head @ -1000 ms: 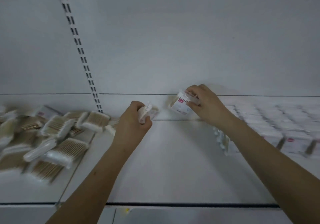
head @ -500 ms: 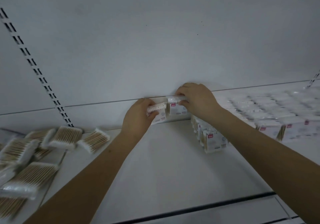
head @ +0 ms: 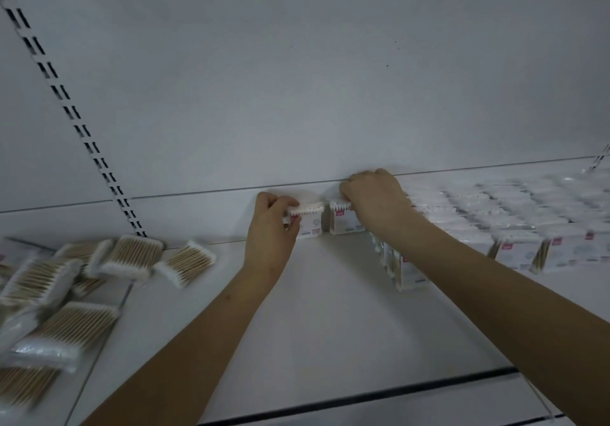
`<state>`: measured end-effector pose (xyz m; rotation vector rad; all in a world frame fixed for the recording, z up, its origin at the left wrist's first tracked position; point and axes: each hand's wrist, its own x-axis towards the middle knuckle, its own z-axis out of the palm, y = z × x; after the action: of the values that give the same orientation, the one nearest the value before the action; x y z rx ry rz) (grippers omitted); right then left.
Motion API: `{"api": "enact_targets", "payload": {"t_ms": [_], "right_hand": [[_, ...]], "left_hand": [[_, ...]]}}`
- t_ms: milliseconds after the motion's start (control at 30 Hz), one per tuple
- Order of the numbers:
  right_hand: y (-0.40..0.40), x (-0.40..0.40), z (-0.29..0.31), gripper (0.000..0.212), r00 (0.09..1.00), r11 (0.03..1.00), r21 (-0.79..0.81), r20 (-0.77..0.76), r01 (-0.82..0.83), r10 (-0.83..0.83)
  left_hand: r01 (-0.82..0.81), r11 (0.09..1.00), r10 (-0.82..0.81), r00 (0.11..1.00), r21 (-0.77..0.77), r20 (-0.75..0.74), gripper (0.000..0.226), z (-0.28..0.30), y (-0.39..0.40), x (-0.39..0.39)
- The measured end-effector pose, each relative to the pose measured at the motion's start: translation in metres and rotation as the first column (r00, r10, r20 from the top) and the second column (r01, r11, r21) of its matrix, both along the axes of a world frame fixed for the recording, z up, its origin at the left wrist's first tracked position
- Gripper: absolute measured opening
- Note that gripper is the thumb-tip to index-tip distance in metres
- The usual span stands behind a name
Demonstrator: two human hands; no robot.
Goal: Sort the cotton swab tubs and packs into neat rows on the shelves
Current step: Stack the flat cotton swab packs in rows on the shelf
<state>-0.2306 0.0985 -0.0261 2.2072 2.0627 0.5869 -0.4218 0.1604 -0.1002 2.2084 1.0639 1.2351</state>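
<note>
Two small white cotton swab packs stand upright side by side against the shelf's back wall. My left hand (head: 272, 224) grips the left pack (head: 308, 219) at its left side. My right hand (head: 374, 199) holds the top of the right pack (head: 343, 219). Just right of them, a row of the same packs (head: 401, 269) runs toward the front, and more neat rows (head: 528, 221) fill the shelf's right part. A loose heap of flat swab packs with wooden sticks (head: 66, 280) lies at the left.
The white shelf (head: 297, 326) has a bare stretch between the heap and the rows. A slotted upright (head: 72, 112) runs up the back wall at the left. A dark strip (head: 363, 399) marks the shelf's front edge.
Both hands have carried their packs back to the wall and set them upright side by side. The view has shifted right, showing more of the rows.
</note>
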Motion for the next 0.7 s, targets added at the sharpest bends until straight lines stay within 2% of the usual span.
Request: {"api": "enact_targets", "payload": {"t_ms": [100,200,267,367,533,633,700], "right_hand": [[0.001,-0.006,0.017,0.015,0.998,0.995,0.099,-0.062,-0.012,0.018],[0.000,-0.029,0.040,0.021,0.970,0.950,0.304,-0.197,-0.074,0.139],[0.001,-0.058,0.048,0.020,0.912,0.914,0.388,-0.324,-0.115,0.252],[0.013,-0.106,0.042,0.016,0.816,0.876,0.437,-0.418,-0.206,0.400],[0.036,-0.185,0.018,0.023,0.701,0.866,0.372,-0.515,-0.336,0.493],[0.039,-0.219,-0.002,0.042,0.709,0.902,0.203,-0.562,-0.380,0.425],[0.039,-0.234,-0.019,0.059,0.758,0.920,0.057,-0.547,-0.388,0.354]], "left_hand": [[0.013,1.000,-0.012,1.000,-0.029,0.017,0.045,0.004,-0.009,-0.011],[-0.042,0.999,0.043,0.999,-0.024,0.019,0.049,0.006,-0.029,-0.041],[-0.077,0.997,0.078,0.996,-0.031,0.039,0.044,0.007,-0.044,-0.070],[-0.152,0.987,0.155,0.986,-0.053,0.054,0.033,0.011,-0.064,-0.120],[-0.339,0.939,0.340,0.940,0.049,-0.009,0.029,0.020,-0.087,-0.203],[-0.498,0.846,0.526,0.837,0.190,-0.151,0.034,0.014,-0.093,-0.244],[-0.598,0.783,0.622,0.737,0.172,-0.266,0.052,0.002,-0.095,-0.265]]}}
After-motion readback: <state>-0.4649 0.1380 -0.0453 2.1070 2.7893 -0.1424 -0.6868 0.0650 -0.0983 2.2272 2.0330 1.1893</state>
